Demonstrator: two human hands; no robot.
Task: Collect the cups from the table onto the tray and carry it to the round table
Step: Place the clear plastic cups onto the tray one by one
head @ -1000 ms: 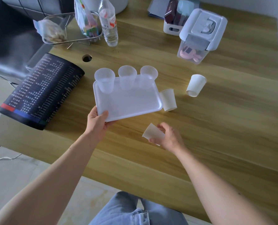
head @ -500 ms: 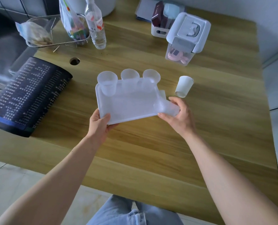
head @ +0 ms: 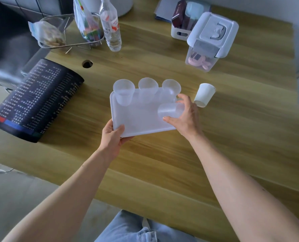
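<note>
cup [head: 169, 110] moved over tray [head: 136, 119] | right hand [head: 185, 117] grips cup | left hand [head: 113, 137] pinches tray corner

Left hand [head: 112, 137] grips white tray [head: 136, 119] corner; right hand [head: 185, 117] holds tilted translucent cup [head: 169, 110] over tray; paper cup [head: 204, 95] on wooden table [head: 232, 137].
</note>
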